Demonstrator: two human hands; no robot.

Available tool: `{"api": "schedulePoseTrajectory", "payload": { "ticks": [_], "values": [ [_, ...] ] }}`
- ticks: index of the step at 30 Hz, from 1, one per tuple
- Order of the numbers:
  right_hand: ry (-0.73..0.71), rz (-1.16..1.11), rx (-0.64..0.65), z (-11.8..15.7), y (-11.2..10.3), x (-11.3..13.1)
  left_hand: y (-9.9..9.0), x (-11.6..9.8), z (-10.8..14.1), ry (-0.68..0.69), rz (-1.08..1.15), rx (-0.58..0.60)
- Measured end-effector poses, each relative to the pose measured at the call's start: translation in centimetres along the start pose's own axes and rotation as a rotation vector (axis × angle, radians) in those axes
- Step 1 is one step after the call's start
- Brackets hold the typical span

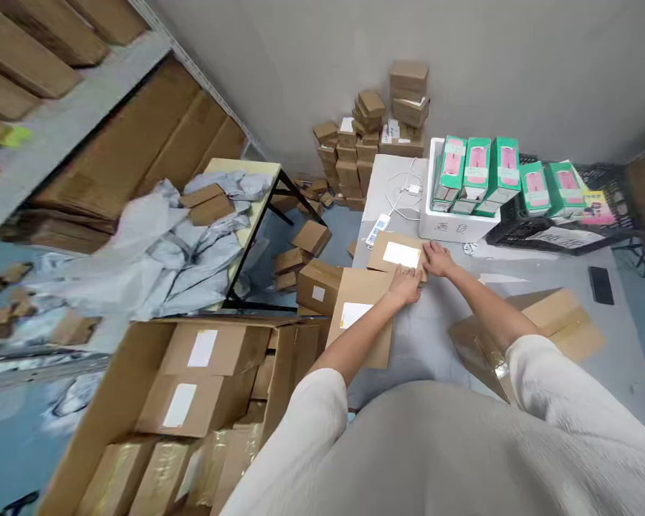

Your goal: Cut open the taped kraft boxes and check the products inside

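Just off the near left corner of the white bin (pixel 451 228), a small brown box (pixel 378 252) lies flat on the table (pixel 427 347), white label (pixel 400 254) up, both hands on it. Left hand (pixel 406 285): fingers close together, pressed down at the label's near right corner; can't tell if they pinch the label edge or only push. Right hand (pixel 437 259): fingers somewhat spread over the box's right end, nearest the bin; thumb side unclear, so can't tell if it grips or just steadies. Main risk, as judged: uneven pressing could leave the label creased or its corner lifted. Second risk: if the right hand lets the box turn, the label could end up skewed. Larger box (pixel 368 290), nearer the body than the bin, sits right by the small one and under the left forearm; an elbow drag could shove it or scuff its label (pixel 355 314). Power strip (pixel 378 229) and cable (pixel 393 201), left of the bin, lie just behind the small box, so a push away from the body could catch them. Taped carton (pixel 567 326), nearer the body and right of the bin, is beside the right arm; pulling that elbow back could knock it.
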State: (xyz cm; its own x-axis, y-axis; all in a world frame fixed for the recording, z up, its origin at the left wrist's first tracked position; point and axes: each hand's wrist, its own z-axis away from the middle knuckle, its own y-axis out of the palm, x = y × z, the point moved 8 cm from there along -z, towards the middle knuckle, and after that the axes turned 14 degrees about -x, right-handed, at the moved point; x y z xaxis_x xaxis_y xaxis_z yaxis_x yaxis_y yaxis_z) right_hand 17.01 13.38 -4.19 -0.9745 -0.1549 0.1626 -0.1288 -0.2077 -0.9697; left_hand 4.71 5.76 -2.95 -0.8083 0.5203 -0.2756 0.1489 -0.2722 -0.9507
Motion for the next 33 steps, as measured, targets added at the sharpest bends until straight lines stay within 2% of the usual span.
{"api": "schedulePoseTrajectory", "payload": {
  "ticks": [4, 7, 12, 16, 21, 25, 29, 33],
  "values": [
    [0.030, -0.007, -0.052, 0.1, -0.4, -0.3, 0.3, 0.1, 0.1, 0.009, 0.004, 0.001],
    [0.117, 0.022, -0.033, 0.9, -0.7, -1.6, 0.5, -0.4, -0.1, 0.016, 0.016, 0.011],
    [0.243, 0.044, 0.037, 4.0, -1.1, -4.3, 0.7, -2.1, -0.4, 0.050, 0.023, 0.038],
    [0.269, 0.041, 0.108, 6.8, -0.9, -5.1, 1.1, -3.1, 0.2, 0.070, 0.013, 0.064],
    [0.287, 0.036, 0.199, 9.4, -0.1, -5.4, 1.6, -4.2, 1.8, 0.086, 0.023, 0.075],
    [0.285, -0.008, 0.220, 10.5, 0.2, -5.5, 2.1, -5.1, 3.5, 0.098, -0.019, 0.092],
    [0.240, -0.110, 0.193, 10.6, 0.3, -4.4, 2.4, -5.6, 5.4, 0.098, -0.050, 0.103],
    [0.172, -0.126, 0.230, 11.0, 0.8, -2.9, 2.4, -5.6, 7.1, 0.080, -0.091, 0.087]
  ]
}}
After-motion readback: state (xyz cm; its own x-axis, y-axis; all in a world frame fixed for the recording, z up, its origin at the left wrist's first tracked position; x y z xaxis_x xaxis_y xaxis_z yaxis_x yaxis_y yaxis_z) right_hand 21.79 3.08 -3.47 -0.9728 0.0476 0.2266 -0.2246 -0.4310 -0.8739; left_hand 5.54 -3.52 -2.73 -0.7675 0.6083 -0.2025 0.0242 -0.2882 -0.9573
